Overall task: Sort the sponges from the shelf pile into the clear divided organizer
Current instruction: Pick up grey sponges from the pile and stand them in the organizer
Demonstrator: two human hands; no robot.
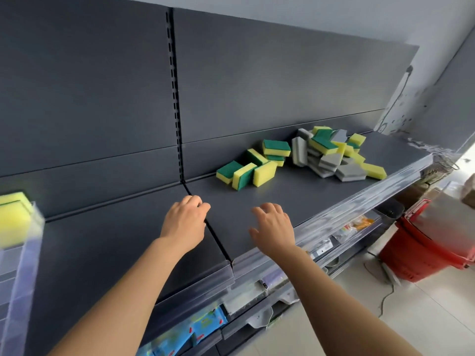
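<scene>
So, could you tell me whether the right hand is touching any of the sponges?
Apart. The head view shows bare shelf between the right hand and the nearest sponges; the hand holds nothing.

Grey back panels (pixel 77 86), pale wall (pixel 334 11), tiled floor (pixel 385 317), possibly red baskets (pixel 424 247)

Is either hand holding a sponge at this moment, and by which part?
Nothing is held. The left hand and the right hand are empty over the shelf, short of the sponges.

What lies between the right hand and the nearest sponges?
Only bare dark shelf, as the head view shows, between the right hand and the yellow-green sponges.
</scene>
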